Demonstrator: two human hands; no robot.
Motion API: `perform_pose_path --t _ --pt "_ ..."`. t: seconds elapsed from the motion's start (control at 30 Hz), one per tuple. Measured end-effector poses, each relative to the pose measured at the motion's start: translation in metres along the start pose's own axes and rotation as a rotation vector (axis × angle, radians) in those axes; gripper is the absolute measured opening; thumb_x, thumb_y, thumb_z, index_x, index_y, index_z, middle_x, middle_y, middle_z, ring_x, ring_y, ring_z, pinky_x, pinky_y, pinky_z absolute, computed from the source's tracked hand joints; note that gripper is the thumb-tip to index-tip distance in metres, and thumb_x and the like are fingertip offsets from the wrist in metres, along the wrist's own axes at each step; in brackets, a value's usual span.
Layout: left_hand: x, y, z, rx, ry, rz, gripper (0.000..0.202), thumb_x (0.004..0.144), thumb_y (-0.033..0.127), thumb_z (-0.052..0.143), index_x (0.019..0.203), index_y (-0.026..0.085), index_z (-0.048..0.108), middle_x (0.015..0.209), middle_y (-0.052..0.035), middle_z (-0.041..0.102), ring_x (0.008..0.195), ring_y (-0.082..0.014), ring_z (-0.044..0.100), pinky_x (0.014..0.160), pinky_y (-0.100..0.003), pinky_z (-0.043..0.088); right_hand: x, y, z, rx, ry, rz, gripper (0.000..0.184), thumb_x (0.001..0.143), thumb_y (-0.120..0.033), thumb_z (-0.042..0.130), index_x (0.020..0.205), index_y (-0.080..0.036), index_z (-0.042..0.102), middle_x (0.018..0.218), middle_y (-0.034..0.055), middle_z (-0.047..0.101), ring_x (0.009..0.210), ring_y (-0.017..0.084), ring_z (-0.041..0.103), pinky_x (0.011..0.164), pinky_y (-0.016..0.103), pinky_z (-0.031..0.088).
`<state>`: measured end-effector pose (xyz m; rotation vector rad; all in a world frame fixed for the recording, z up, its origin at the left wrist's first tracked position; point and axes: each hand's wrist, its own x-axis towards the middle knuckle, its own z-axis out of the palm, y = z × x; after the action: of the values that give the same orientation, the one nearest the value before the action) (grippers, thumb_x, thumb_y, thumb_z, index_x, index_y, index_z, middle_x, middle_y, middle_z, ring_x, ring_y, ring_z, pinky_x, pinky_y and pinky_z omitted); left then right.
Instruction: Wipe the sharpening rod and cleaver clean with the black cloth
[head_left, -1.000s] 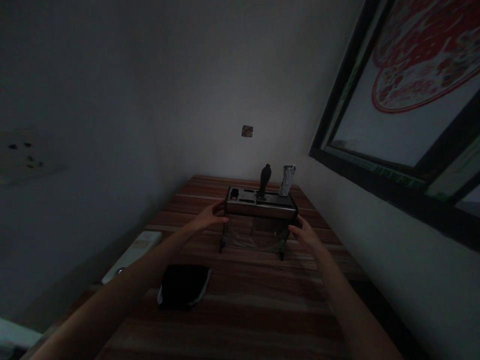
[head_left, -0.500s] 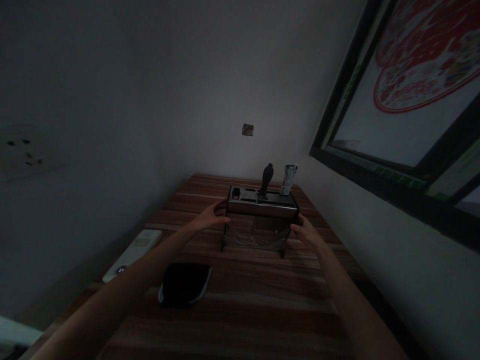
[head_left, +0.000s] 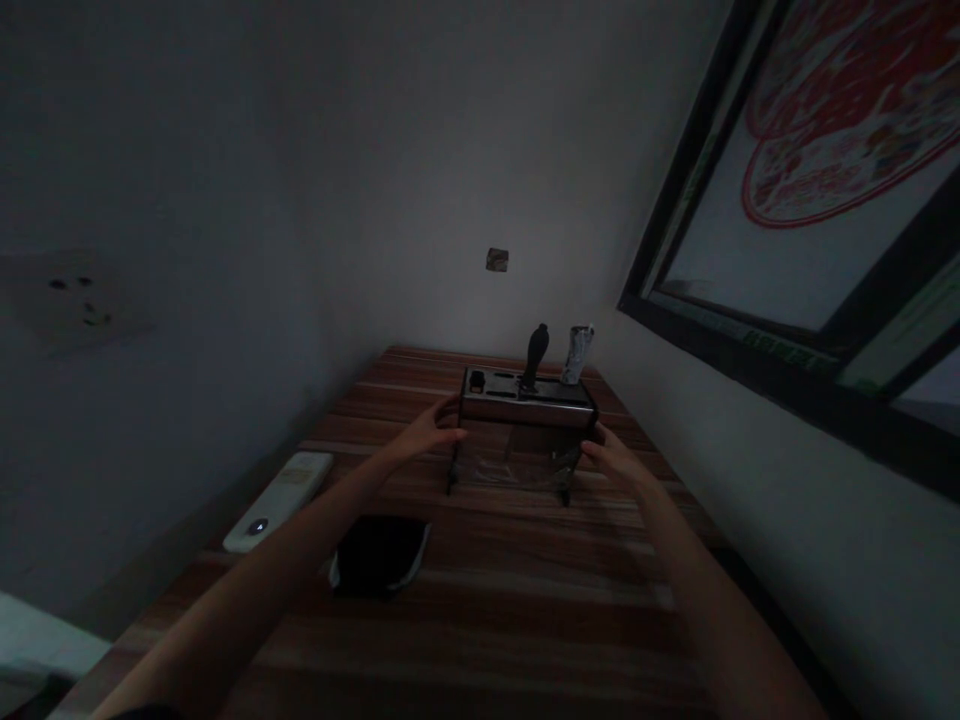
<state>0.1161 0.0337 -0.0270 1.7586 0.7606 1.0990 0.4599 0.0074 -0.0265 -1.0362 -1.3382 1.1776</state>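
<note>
A knife rack point(head_left: 525, 416) with a slotted metal top, dark legs and a see-through lower part stands upright on the wooden table. From its slots rise a black handle point(head_left: 536, 352) and a handle wrapped in something silvery point(head_left: 577, 355). My left hand point(head_left: 433, 430) grips the rack's left side, thumb at the front and fingers behind the edge. Against its right side, my right hand point(head_left: 609, 452) holds on in the same way, its fingers partly hidden. A black pouch-like item with a pale edge point(head_left: 380, 553) lies nearer to me, beside my left forearm.
A long white device with a round button point(head_left: 281, 500) rests at the table's left edge. Walls close in on the left and at the back. A dark-framed picture point(head_left: 810, 250) hangs at right above the table point(head_left: 510, 620). On the left wall is a socket point(head_left: 81, 300).
Both hands keep their places on the knife rack, which stays on the table. The view has shifted slightly, so the near things appear a little higher and further right.
</note>
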Motion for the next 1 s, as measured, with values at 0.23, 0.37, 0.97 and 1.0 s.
perform_pose_path --t 0.23,0.37,0.97,1.0 --pt "-0.021 0.021 -0.006 0.232 0.032 0.079 0.093 0.06 0.034 0.074 0.137 0.021 0.023 0.143 -0.0112 0.028 0.13 -0.024 0.027 0.108 -0.039 0.021 -0.02 -0.002 0.008 -0.098 0.076 -0.077 0.066 0.056 -0.035 0.076 0.116 -0.028 0.051 0.128 0.0038 0.052 0.116 0.024 0.047 0.1 0.042 0.034" --pt "-0.055 0.046 -0.035 0.406 0.112 0.096 0.068 0.071 0.033 0.066 0.131 0.022 0.037 0.139 -0.0081 0.036 0.129 -0.0223 0.029 0.109 -0.04 0.015 -0.054 0.004 0.007 -0.231 0.228 -0.203 0.061 0.057 -0.035 0.075 0.112 -0.026 0.05 0.119 0.0063 0.055 0.109 0.023 0.051 0.092 0.04 0.041" --pt "-0.171 0.026 -0.038 1.068 0.017 -0.297 0.031 0.074 0.025 0.059 0.105 0.019 0.058 0.111 -0.0101 0.057 0.102 -0.0248 0.054 0.09 -0.036 0.039 -0.095 0.008 0.208 -0.755 -0.41 -0.238 0.029 0.078 -0.017 0.055 0.106 -0.024 0.058 0.108 0.0041 0.061 0.099 0.02 0.056 0.086 0.032 0.042" --pt "-0.174 0.025 -0.038 1.067 0.022 -0.304 0.032 0.075 0.024 0.059 0.106 0.019 0.057 0.111 -0.0105 0.056 0.103 -0.025 0.053 0.09 -0.036 0.039 -0.092 0.009 0.214 -0.798 -0.408 -0.248 0.031 0.078 -0.018 0.056 0.108 -0.023 0.057 0.11 0.0053 0.06 0.101 0.02 0.055 0.087 0.032 0.041"
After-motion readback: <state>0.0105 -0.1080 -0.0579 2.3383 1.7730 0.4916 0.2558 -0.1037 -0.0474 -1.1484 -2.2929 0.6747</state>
